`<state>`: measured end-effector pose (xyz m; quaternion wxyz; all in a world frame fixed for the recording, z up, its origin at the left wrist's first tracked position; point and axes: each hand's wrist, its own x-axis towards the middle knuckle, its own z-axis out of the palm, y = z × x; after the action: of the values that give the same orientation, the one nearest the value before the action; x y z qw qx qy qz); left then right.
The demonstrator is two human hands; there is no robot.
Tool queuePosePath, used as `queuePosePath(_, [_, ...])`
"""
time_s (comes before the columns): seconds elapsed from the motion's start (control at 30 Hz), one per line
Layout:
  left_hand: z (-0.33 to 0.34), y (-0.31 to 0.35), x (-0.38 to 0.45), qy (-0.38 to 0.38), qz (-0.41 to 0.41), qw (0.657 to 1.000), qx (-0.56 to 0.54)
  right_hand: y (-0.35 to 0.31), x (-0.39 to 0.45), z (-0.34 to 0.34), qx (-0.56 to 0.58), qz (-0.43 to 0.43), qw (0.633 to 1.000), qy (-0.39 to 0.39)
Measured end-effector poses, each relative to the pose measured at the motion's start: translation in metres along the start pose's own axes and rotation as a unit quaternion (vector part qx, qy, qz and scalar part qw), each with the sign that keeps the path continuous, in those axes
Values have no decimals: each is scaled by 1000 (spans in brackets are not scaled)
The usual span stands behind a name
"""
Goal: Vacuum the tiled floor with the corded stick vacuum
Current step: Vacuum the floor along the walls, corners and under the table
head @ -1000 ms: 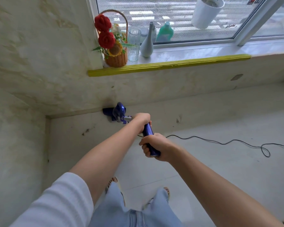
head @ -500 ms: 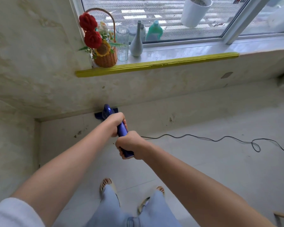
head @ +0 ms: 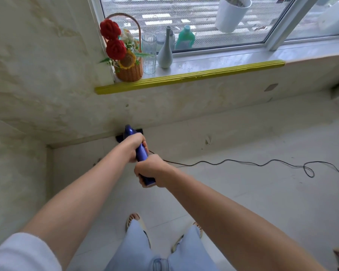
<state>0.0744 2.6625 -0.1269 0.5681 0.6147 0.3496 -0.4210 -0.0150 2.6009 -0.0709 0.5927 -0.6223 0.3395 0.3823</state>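
Observation:
I hold a blue stick vacuum out in front of me over the pale tiled floor. My left hand grips the handle higher up, and my right hand grips its lower end. The vacuum's dark floor head sits at the foot of the wall under the windowsill, mostly hidden behind my left hand. Its black cord trails from the handle across the floor to the right and forms a small loop.
A yellow-edged windowsill carries a flower basket, a clear glass, a grey vase and a green bottle. Walls meet in a corner at left. My sandalled feet stand below the hands.
The view has shifted, and the vacuum head now sits tight against the wall base. More of the vacuum body is hidden behind my left hand. Both hands keep their grip.

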Motion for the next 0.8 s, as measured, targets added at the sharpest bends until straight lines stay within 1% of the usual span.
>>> queuePosePath(0.07, [-7,-4,-5,-16,-1,1000,-19,0,-2,6,8,-1,1000,-12])
queuePosePath(0.2, [-17,0,-13,-40,8,998,-51,-9,-5,11,5,-7,1000,-10])
queuePosePath(0.33, [-27,0,-7,-29,22,998,-55,-8,4,26,-9,-18,1000,6])
queuePosePath(0.47, [-37,-7,-2,-26,7,998,-50,1,9,39,-31,-17,999,13])
queuePosePath(0.53, [-39,-10,-3,-26,1,998,-50,5,9,40,-42,-20,999,14])
queuePosePath(0.8, [-30,-27,-7,-10,19,999,-43,22,5,35,-43,-14,999,10])
